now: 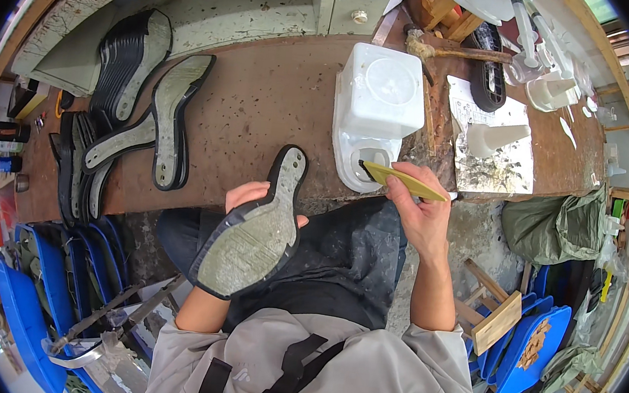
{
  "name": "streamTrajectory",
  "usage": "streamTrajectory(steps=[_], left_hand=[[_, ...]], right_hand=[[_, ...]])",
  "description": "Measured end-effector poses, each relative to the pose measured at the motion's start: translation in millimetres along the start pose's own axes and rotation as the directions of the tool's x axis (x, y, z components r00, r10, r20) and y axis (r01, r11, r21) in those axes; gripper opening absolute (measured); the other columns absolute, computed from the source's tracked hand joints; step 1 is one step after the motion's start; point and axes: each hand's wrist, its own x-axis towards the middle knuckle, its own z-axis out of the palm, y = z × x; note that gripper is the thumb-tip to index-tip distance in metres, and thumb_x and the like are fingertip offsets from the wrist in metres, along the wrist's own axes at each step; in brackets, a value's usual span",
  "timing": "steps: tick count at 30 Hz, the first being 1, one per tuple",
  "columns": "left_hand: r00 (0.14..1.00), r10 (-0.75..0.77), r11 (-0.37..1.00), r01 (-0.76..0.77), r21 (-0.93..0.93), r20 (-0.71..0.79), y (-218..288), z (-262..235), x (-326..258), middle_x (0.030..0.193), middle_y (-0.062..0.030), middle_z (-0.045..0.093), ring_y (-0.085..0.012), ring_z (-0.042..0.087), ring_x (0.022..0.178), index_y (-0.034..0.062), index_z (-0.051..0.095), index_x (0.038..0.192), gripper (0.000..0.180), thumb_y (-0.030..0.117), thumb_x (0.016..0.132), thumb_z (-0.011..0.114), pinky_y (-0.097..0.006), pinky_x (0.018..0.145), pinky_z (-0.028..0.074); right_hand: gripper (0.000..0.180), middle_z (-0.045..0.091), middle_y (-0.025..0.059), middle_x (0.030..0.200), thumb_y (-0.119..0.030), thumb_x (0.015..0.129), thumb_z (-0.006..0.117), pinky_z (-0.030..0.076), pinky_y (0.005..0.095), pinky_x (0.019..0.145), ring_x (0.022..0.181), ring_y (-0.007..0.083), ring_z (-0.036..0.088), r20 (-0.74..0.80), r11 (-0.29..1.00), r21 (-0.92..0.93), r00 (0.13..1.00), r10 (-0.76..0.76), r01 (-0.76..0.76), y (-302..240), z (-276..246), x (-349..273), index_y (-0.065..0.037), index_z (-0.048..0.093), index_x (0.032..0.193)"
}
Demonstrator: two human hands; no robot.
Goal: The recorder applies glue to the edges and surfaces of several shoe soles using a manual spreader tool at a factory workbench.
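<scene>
A shoe sole (249, 247) with a grey-green upper face and black rim lies tilted in my left hand (246, 194). The fingers wrap around it from beneath, and its narrow heel end points away from me. In my right hand (425, 211) is a brush (401, 179) with a flat yellow handle, pinched between thumb and fingers. Its dark tip is over the open round cup at the front of a white plastic dispenser (381, 97). Whether the tip touches the contents cannot be told.
Several more soles (178, 119) lie stacked and crossed on the left of the brown workbench (264, 93). To the right are a hammer (464, 53), a black sole (488, 69), a stained paper sheet (495, 165) and a white cone (495, 140). Blue crates (534, 354) stand below on both sides.
</scene>
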Motion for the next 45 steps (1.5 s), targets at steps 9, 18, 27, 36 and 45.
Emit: streamTrajectory(steps=[9, 18, 27, 36, 45], left_hand=[[0.970, 0.209, 0.976, -0.199, 0.090, -0.126, -11, 21, -6, 0.112, -0.0114, 0.048, -0.0243, 0.053, 0.099, 0.0078, 0.055, 0.105, 0.053, 0.010, 0.062, 0.085, -0.033, 0.081, 0.049], [0.975, 0.211, 0.971, -0.200, 0.132, -0.074, -21, 25, -19, 0.115, -0.0153, 0.045, -0.0260, 0.054, 0.098, 0.0035, 0.044, 0.117, 0.069, 0.007, 0.061, 0.085, -0.033, 0.081, 0.049], [0.960, 0.265, 0.953, -0.245, 0.178, -0.093, -19, 22, -13, 0.114, -0.0162, 0.046, -0.0280, 0.053, 0.103, 0.0025, 0.044, 0.115, 0.065, 0.008, 0.064, 0.084, -0.038, 0.086, 0.049], [0.907, 0.282, 0.959, -0.270, 0.079, -0.312, 15, 14, -9, 0.113, -0.0175, 0.043, -0.0300, 0.057, 0.102, 0.0024, 0.031, 0.117, 0.076, 0.015, 0.065, 0.084, -0.033, 0.083, 0.051], [0.859, 0.396, 0.918, -0.380, 0.115, -0.323, 70, -14, -5, 0.109, -0.0161, 0.044, -0.0287, 0.057, 0.098, 0.0039, 0.021, 0.124, 0.084, 0.014, 0.067, 0.081, -0.029, 0.073, 0.052]], right_hand=[[0.013, 0.063, 0.0086, 0.083, -0.002, 0.084, 0.064, 0.047, 0.0226, 0.059, 0.066, 0.0116, 0.060, -0.018, 0.997, 0.067, 0.999, 0.035, -0.034, 4, 6, -2, 0.002, 0.066, 0.096], [0.013, 0.061, 0.0067, 0.081, -0.002, 0.085, 0.063, 0.047, 0.0219, 0.058, 0.065, 0.0104, 0.059, 0.036, 0.997, 0.003, 0.996, -0.083, 0.083, 1, -3, 2, 0.003, 0.064, 0.097], [0.012, 0.063, 0.0088, 0.081, -0.003, 0.083, 0.065, 0.046, 0.0249, 0.063, 0.071, 0.0158, 0.060, 0.042, 1.000, 0.002, 0.999, -0.026, 0.026, -7, -2, 5, 0.001, 0.066, 0.094], [0.013, 0.063, 0.0055, 0.081, -0.005, 0.085, 0.062, 0.046, 0.0229, 0.059, 0.066, 0.0096, 0.059, 0.075, 0.991, 0.022, 0.989, 0.130, -0.132, -10, -8, -9, 0.003, 0.064, 0.096], [0.020, 0.062, 0.0136, 0.080, -0.005, 0.088, 0.054, 0.048, 0.0247, 0.047, 0.052, 0.0176, 0.061, -0.069, 0.699, 0.715, 0.995, 0.077, -0.005, -64, -26, -49, 0.007, 0.054, 0.104]])
